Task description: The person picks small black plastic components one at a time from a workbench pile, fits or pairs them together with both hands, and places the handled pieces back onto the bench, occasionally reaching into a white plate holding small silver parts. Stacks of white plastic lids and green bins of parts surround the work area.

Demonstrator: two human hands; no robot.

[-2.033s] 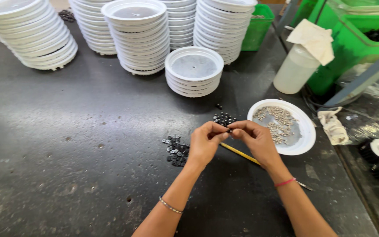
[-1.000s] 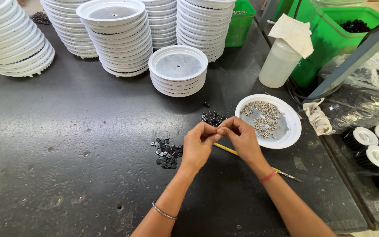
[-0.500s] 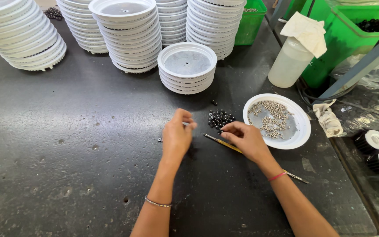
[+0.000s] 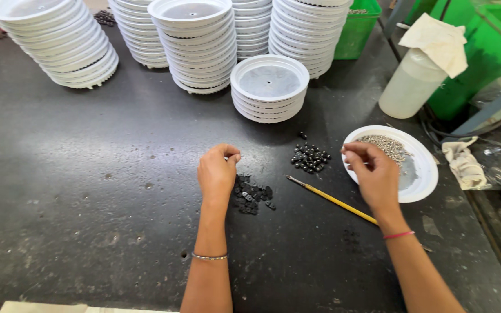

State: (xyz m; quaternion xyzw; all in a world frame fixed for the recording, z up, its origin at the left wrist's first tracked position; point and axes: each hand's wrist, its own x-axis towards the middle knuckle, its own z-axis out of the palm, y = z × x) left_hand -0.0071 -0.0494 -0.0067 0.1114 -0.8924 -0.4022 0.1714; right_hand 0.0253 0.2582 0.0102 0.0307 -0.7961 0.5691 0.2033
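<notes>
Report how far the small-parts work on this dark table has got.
Done: a pile of small round black pieces lies gathered between the hands. In hand: the left hand rests by the flat black parts, fingertips pinched; the right hand pinches at the white dish's rim, over the small metal bits. Left: both loose supplies are plentiful, and the yellow brush lies unused.

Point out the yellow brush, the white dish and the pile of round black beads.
yellow brush (image 4: 337, 202): head view, middle of its handle.
white dish (image 4: 426, 181): head view, bare right rim.
round black beads (image 4: 310, 158): head view, centre of the pile.
</notes>
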